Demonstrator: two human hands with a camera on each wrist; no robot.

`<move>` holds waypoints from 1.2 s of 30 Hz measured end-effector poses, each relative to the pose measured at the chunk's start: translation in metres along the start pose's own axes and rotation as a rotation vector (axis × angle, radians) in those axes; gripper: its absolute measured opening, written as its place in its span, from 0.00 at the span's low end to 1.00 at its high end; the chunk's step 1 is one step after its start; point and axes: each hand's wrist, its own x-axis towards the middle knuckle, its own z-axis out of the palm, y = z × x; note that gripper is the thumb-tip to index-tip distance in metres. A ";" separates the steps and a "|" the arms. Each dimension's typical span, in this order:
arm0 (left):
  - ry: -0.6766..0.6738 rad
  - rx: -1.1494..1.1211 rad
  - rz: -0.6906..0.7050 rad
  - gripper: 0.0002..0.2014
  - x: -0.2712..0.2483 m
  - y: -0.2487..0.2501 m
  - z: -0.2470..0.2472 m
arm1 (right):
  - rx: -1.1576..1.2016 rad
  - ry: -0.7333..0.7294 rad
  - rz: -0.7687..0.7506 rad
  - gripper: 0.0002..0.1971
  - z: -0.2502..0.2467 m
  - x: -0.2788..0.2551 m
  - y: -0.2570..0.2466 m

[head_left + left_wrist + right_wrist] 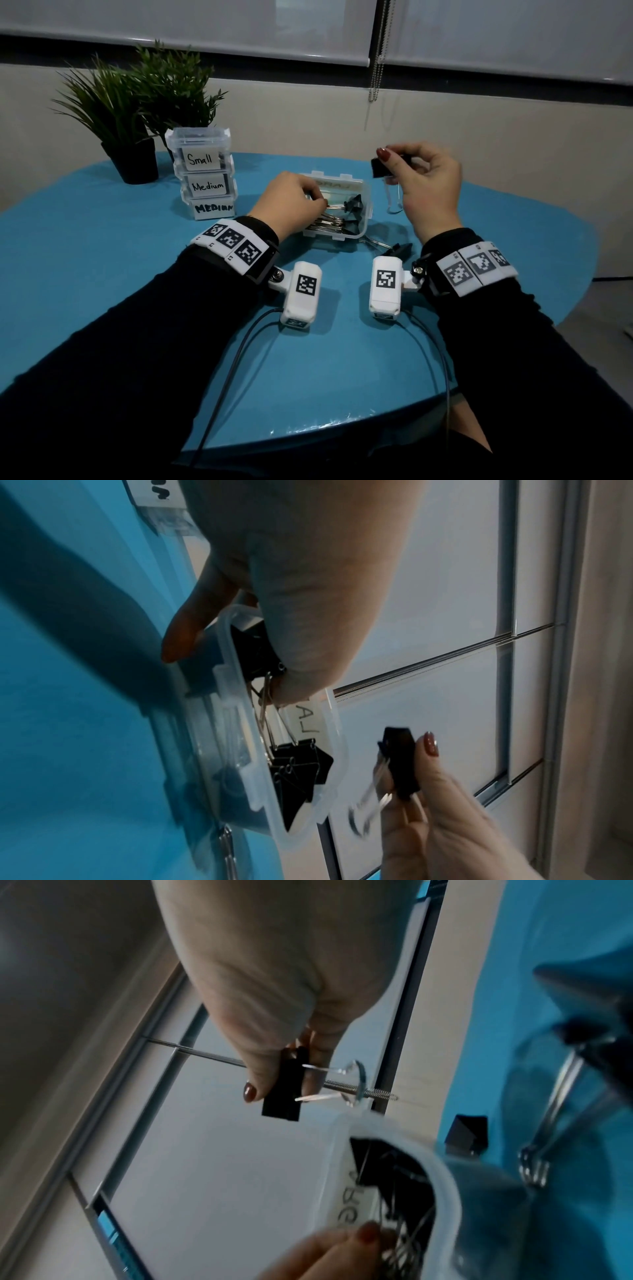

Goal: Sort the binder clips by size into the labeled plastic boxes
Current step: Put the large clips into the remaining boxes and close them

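An open clear plastic box (363, 219) lies mid-table with several large black binder clips (352, 205) inside; its label begins "LA" (306, 721). My left hand (318, 204) reaches into the box and pinches the wire handles of a clip (268, 693) there. My right hand (390, 161) is raised to the right of the box and grips a black binder clip (379, 168) by its body, wire handles hanging down (325, 1083). Another black clip (399, 248) lies on the table in front of the box.
Three closed boxes (205, 178) stand stacked at the back left, labeled Small, Medium, Medium. Potted plants (137, 113) stand behind them. The blue table (102, 274) curves away at the right; a blind cord (376, 68) hangs by the wall.
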 end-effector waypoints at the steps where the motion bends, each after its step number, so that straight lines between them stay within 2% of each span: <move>1: 0.004 -0.004 0.002 0.06 0.001 0.000 0.000 | 0.012 -0.012 -0.044 0.07 0.006 -0.001 -0.001; 2: 0.005 -0.021 0.001 0.05 0.002 -0.001 0.001 | 0.009 -0.029 -0.094 0.05 0.012 -0.003 -0.003; 3: 0.007 -0.040 -0.001 0.04 0.002 -0.002 0.001 | -0.005 -0.050 -0.144 0.07 0.018 -0.004 -0.003; 6: 0.043 -0.073 -0.007 0.01 0.004 -0.004 0.002 | -0.046 -0.160 -0.226 0.17 0.033 -0.009 -0.005; 8: 0.075 -0.095 -0.013 0.04 0.005 -0.005 0.003 | -0.039 -0.232 -0.236 0.21 0.039 -0.013 -0.006; 13: 0.143 -0.117 0.022 0.08 0.005 -0.004 0.004 | -0.074 -0.219 -0.145 0.13 0.037 -0.017 -0.005; 18: 0.174 -0.089 0.029 0.11 0.004 -0.004 0.004 | -0.347 -0.192 -0.216 0.07 0.036 -0.014 0.004; 23: 0.152 -0.059 0.040 0.11 0.004 -0.003 0.005 | -0.444 -0.152 -0.202 0.09 0.036 -0.013 0.008; 29: 0.150 -0.048 0.081 0.13 0.004 -0.004 0.005 | -0.410 -0.143 -0.133 0.07 0.037 -0.016 0.008; 36: 0.132 -0.072 0.097 0.13 0.005 -0.006 0.006 | -0.313 -0.171 -0.005 0.10 0.041 -0.016 0.007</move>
